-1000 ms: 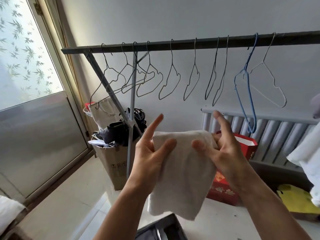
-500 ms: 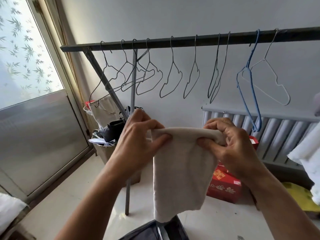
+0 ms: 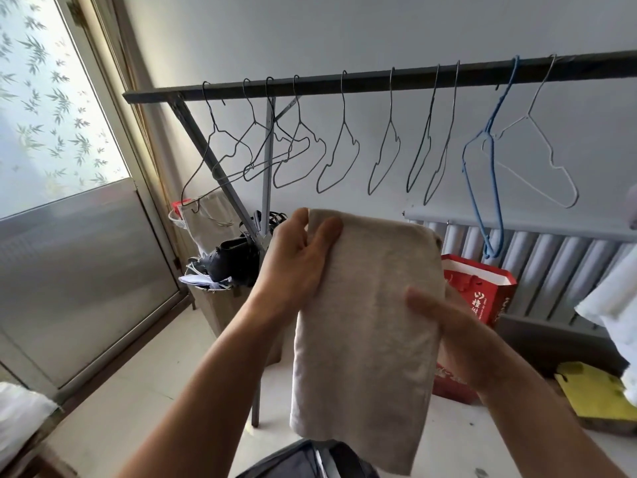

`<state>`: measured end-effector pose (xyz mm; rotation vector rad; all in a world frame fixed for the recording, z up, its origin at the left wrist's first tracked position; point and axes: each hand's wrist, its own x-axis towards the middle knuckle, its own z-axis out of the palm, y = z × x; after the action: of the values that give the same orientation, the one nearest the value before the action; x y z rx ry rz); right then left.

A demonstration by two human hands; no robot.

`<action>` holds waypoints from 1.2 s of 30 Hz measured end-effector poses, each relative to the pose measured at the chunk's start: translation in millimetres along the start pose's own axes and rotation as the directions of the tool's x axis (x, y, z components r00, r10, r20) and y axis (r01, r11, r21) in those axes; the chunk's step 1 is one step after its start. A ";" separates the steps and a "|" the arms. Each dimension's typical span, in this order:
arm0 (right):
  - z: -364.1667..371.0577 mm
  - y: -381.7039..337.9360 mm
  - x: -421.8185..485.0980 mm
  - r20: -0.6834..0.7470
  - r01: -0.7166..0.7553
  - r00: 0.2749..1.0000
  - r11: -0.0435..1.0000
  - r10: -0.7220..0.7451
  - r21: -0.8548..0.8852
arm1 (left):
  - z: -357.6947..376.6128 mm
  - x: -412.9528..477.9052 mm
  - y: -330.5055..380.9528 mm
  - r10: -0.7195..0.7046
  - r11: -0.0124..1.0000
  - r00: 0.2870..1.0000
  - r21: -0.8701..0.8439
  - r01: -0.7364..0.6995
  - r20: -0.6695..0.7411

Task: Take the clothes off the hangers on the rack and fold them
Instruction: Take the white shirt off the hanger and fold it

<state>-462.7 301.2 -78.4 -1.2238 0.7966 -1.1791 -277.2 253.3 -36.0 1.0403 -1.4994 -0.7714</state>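
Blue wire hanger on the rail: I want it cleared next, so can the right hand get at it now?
Probably not yet: the right hand holds the folded beige cloth. Open air lies between it and the blue wire hanger, though.

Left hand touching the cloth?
Touching. Head view: the left hand pinches the cloth at its top corner, thumb on the front.

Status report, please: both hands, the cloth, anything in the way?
Left hand pinches beige cloth top corner. Right hand holds its right edge. Visible hangers on rack bare. Nothing blocks.
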 end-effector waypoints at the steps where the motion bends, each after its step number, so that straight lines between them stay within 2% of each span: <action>1: 2.1 2.8 -1.3 -0.037 -0.038 0.999 0.999 0.038 -0.001 | 0.1 1.0 0.1 -0.022 1.000 1.000 -0.015 0.021 -0.006; 3: 4.6 2.6 -0.1 -0.130 -0.085 0.988 0.996 0.087 0.018 | -2.0 1.6 -0.9 -0.106 0.984 0.994 -0.142 0.105 0.002; 5: 3.7 -0.3 3.7 -0.195 -0.091 0.976 0.995 0.096 0.036 | -5.7 -1.4 -7.8 -0.219 0.916 0.967 -0.315 0.250 0.129; 6: 4.4 -3.5 4.6 -0.224 -0.083 0.970 0.996 0.090 0.044 | -7.4 -5.2 -14.0 -0.255 0.889 0.944 -0.332 0.314 0.208; 8: 3.2 -7.1 6.5 -0.263 -0.051 0.962 0.996 0.070 0.078 | -6.0 -16.3 -29.3 -0.267 0.881 0.908 -0.301 0.365 0.322; 11: 1.4 -11.2 7.7 -0.284 -0.050 0.955 0.990 0.087 0.133 | -0.8 -26.8 -47.0 -0.206 0.858 0.910 -0.381 0.345 0.360; 14: -0.5 -12.5 9.1 -0.280 -0.067 0.954 0.987 0.106 0.143 | -3.9 -25.8 -51.3 -0.141 0.827 0.938 -0.483 0.287 0.317; 16: 0.6 -10.9 12.1 -0.296 -0.056 0.950 0.986 0.102 0.159 | -4.2 -25.7 -49.6 -0.155 0.844 0.951 -0.464 0.268 0.267; 18: 3.4 -7.3 16.8 -0.356 -0.031 0.930 0.984 0.093 0.176 | -1.0 -27.4 -50.5 -0.206 0.910 0.968 -0.335 0.243 0.143; 20: 4.4 -2.1 21.9 -0.444 -0.013 0.893 0.991 0.072 0.134 | 2.9 -31.3 -52.5 -0.197 0.977 0.975 -0.102 0.186 -0.105; 21: 4.6 0.7 24.5 -0.484 -0.005 0.873 0.995 0.054 0.103 | 5.1 -35.5 -52.0 -0.166 0.986 0.966 -0.045 0.161 -0.197; 22: 5.3 3.2 26.2 -0.513 0.008 0.858 0.997 0.034 0.080 | 8.3 -40.8 -49.7 -0.171 0.985 0.964 -0.046 0.165 -0.205; 23: 6.8 5.9 27.5 -0.530 0.025 0.848 0.997 0.015 0.068 | 13.6 -47.6 -47.3 -0.216 0.975 0.967 -0.087 0.206 -0.138; 24: 9.7 8.7 28.2 -0.536 0.040 0.844 0.997 -0.001 0.061 | 20.0 -55.3 -46.7 -0.296 0.946 0.955 -0.143 0.290 -0.025; 26: 17.3 14.1 27.0 -0.523 0.058 0.853 0.995 -0.006 0.083 | 34.5 -67.1 -46.4 -0.458 0.831 0.861 -0.236 0.503 0.222; 28: 26.8 19.9 24.1 -0.471 0.053 0.880 0.974 0.058 0.218 | 44.6 -71.3 -47.2 -0.512 0.698 0.780 -0.354 0.622 0.361; 30: 34.1 27.0 20.2 -0.402 0.025 0.907 0.935 0.128 0.353 | 49.7 -68.8 -51.1 -0.523 0.508 0.752 -0.561 0.653 0.401; 32: 38.3 37.1 16.8 -0.374 0.022 0.914 0.903 0.155 0.429 | 50.2 -66.5 -55.0 -0.528 0.346 0.759 -0.721 0.601 0.380; 34: 41.5 47.8 15.4 -0.323 -0.003 0.927 0.865 0.191 0.501 | 50.2 -64.6 -60.6 -0.551 0.262 0.771 -0.811 0.524 0.320; 36: 45.8 56.8 14.6 -0.258 -0.059 0.936 0.829 0.239 0.556 | 49.8 -63.7 -67.1 -0.616 0.248 0.753 -0.851 0.464 0.231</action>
<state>-402.6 296.0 -121.8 -0.4941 0.7078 -1.3682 -311.8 281.0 -131.2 0.7179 -0.3267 -1.7064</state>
